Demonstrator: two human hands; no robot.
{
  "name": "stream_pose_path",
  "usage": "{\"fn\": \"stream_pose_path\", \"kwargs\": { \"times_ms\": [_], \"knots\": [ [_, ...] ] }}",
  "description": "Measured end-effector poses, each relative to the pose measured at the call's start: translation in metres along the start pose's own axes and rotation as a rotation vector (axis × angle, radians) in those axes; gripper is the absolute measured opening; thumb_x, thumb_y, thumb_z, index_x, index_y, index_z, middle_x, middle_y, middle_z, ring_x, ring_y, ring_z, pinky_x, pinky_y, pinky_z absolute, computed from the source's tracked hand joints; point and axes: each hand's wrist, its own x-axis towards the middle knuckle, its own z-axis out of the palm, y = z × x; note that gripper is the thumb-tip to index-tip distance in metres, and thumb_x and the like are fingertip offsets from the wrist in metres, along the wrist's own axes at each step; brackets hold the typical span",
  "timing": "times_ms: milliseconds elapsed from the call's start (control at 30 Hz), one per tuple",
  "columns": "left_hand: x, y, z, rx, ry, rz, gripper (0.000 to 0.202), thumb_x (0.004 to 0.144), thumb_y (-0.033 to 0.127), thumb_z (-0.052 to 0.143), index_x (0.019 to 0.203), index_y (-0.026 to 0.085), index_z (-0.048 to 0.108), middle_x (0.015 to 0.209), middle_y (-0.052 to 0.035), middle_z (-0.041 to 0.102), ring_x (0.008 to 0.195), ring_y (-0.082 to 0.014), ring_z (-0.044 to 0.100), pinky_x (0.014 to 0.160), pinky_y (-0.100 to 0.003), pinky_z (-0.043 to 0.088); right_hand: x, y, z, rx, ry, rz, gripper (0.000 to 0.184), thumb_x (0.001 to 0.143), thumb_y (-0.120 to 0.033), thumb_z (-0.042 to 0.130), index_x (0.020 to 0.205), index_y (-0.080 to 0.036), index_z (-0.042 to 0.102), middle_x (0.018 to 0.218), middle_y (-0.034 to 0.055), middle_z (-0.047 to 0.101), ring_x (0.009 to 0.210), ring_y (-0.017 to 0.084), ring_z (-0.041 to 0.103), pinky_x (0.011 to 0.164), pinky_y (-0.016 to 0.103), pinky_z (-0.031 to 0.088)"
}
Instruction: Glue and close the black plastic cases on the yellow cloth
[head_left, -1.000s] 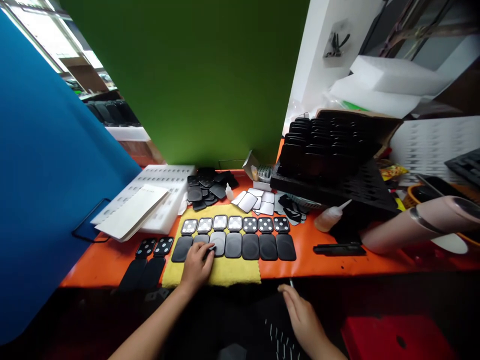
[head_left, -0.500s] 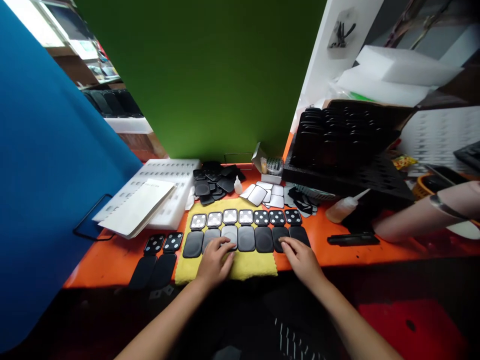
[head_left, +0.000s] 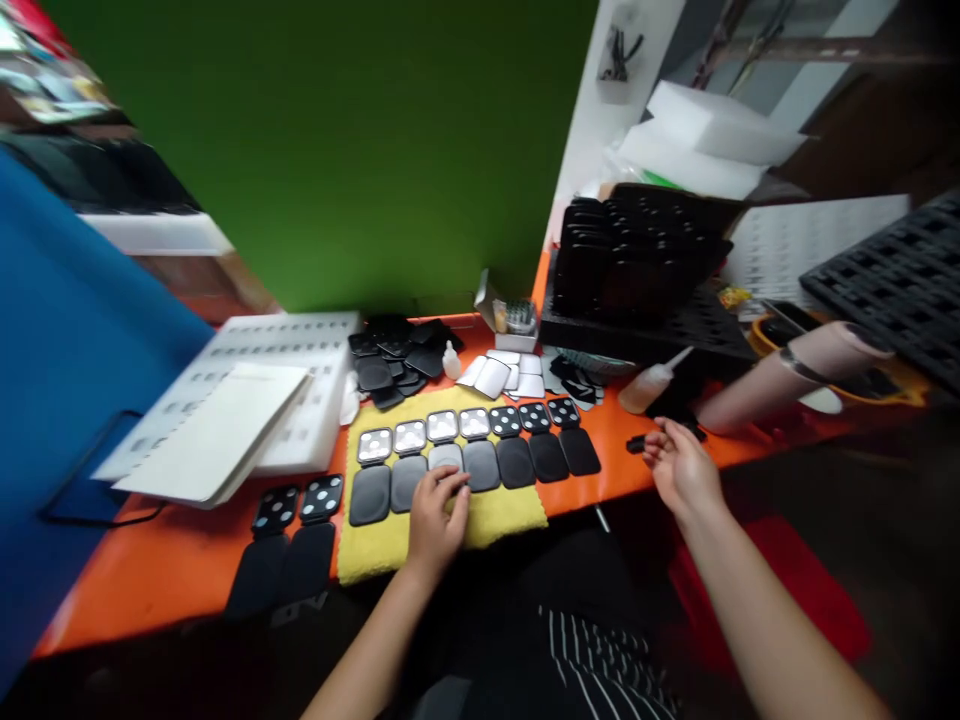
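Seven black folding pads (head_left: 481, 463) with dotted square tops — where are they?

In a row, mostly on a fuzzy yellow cloth (head_left: 491, 513); the rightmost lies on the glossy orange tabletop (head_left: 157, 560).

And the bare left hand (head_left: 436, 525)?

At the near edge of the third and fourth pads, fingers loosely bent, thumb apart, nothing visibly gripped.

The bare right hand (head_left: 682, 470)?

Off to the right — half curled, fingertips drawn together beside a slim black tool (head_left: 636, 444). I cannot tell whether it holds anything.

What's around them?

Two more black dotted pads (head_left: 307, 560) lie left of the cloth, near a white slotted foam block (head_left: 324, 390) bearing a cream notebook (head_left: 217, 430). Behind the row sits a heap of flat black pieces (head_left: 386, 370); beyond the right hand, a pink cylindrical flask (head_left: 765, 385) leans.
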Motion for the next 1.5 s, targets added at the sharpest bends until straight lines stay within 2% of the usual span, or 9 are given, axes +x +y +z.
{"fn": "stream_pose_path", "kwargs": {
  "times_ms": [200, 400, 533, 667, 900, 1000, 1133, 1267, 1500],
  "knots": [
    [0.012, 0.002, -0.005, -0.032, -0.020, 0.023, 0.019, 0.080, 0.021, 0.047, 0.095, 0.022, 0.059, 0.100, -0.0069, 0.053, 0.098, -0.0203, 0.051, 0.085, -0.037, 0.042, -0.031, 0.046, 0.051, -0.117, -0.304, 0.215, 0.023, 0.066, -0.032, 0.063, 0.085, -0.020, 0.056, 0.061, -0.0011, 0.057, 0.050, 0.010, 0.050, 0.045, 0.021, 0.042],
    [0.123, -0.012, -0.004, 0.058, 0.085, -0.127, 0.041, 0.078, 0.027, 0.050, 0.118, 0.018, 0.045, 0.114, -0.0100, 0.049, 0.105, -0.0203, 0.047, 0.089, -0.032, 0.038, -0.078, 0.061, 0.112, -0.207, -0.584, 0.276, 0.027, 0.071, -0.039, 0.060, 0.086, -0.018, 0.055, 0.061, -0.0021, 0.056, 0.049, 0.007, 0.047, 0.049, 0.020, 0.038],
    [0.185, -0.028, 0.011, 0.086, 0.085, -0.188, 0.058, 0.073, 0.029, 0.058, 0.125, 0.014, 0.038, 0.124, -0.0149, 0.043, 0.112, -0.0251, 0.043, 0.090, -0.034, 0.036, -0.091, 0.065, 0.112, -0.232, -0.617, 0.310, 0.030, 0.069, -0.043, 0.060, 0.084, -0.017, 0.055, 0.060, -0.0019, 0.056, 0.050, 0.008, 0.047, 0.049, 0.020, 0.035],
    [0.202, -0.033, 0.016, 0.099, 0.027, -0.207, 0.039, 0.070, 0.028, 0.061, 0.106, 0.017, 0.054, 0.104, -0.0108, 0.057, 0.097, -0.0247, 0.052, 0.080, -0.034, 0.039, -0.087, 0.076, 0.099, -0.235, -0.565, 0.340, 0.033, 0.067, -0.045, 0.061, 0.083, -0.017, 0.055, 0.060, -0.0012, 0.056, 0.048, 0.008, 0.047, 0.046, 0.019, 0.033],
    [0.160, 0.010, -0.009, 0.044, -0.020, -0.112, 0.022, 0.080, 0.037, 0.049, 0.088, 0.019, 0.058, 0.085, -0.0032, 0.060, 0.078, -0.0160, 0.054, 0.070, -0.026, 0.040, -0.087, 0.068, 0.117, -0.113, -0.570, 0.398, 0.037, 0.070, -0.050, 0.058, 0.093, -0.021, 0.052, 0.069, -0.0002, 0.058, 0.050, 0.009, 0.049, 0.047, 0.021, 0.036],
    [0.109, 0.038, -0.016, -0.110, -0.126, -0.044, 0.025, 0.080, 0.039, 0.049, 0.095, 0.020, 0.057, 0.085, -0.0015, 0.061, 0.073, -0.0143, 0.055, 0.067, -0.025, 0.042, -0.095, 0.056, 0.130, 0.050, -0.730, 0.665, 0.044, 0.074, -0.061, 0.042, 0.098, -0.025, 0.050, 0.075, 0.0006, 0.059, 0.046, 0.008, 0.046, 0.040, 0.019, 0.031],
    [0.056, 0.062, -0.027, -0.278, -0.167, 0.030, 0.022, 0.077, 0.032, 0.056, 0.096, 0.021, 0.060, 0.092, -0.0032, 0.061, 0.088, -0.0179, 0.054, 0.080, -0.030, 0.042, -0.106, 0.058, 0.131, 0.135, -0.877, 0.962, 0.042, 0.075, -0.060, 0.043, 0.073, -0.019, 0.052, 0.051, -0.0052, 0.046, 0.033, 0.002, 0.026, 0.033, 0.015, 0.016],
    [0.039, 0.069, -0.036, -0.374, -0.064, -0.043, 0.030, 0.077, 0.026, 0.057, 0.107, 0.022, 0.056, 0.103, -0.0059, 0.059, 0.097, -0.0196, 0.053, 0.086, -0.034, 0.042, -0.115, 0.070, 0.123, 0.219, -0.831, 0.900, 0.030, 0.077, -0.049, 0.051, 0.078, -0.020, 0.054, 0.054, -0.0063, 0.043, 0.035, 0.001, 0.019, 0.033, 0.014, 0.017],
    [0.032, 0.078, -0.035, -0.596, 0.043, -0.209, 0.017, 0.078, 0.026, 0.057, 0.092, 0.018, 0.061, 0.093, -0.0070, 0.063, 0.086, -0.0179, 0.059, 0.080, -0.032, 0.048, -0.126, 0.079, 0.122, 0.262, -0.851, 0.812, 0.022, 0.075, -0.042, 0.057, 0.089, -0.026, 0.055, 0.064, -0.0052, 0.047, 0.045, 0.005, 0.034, 0.040, 0.015, 0.032]
  ]
}}
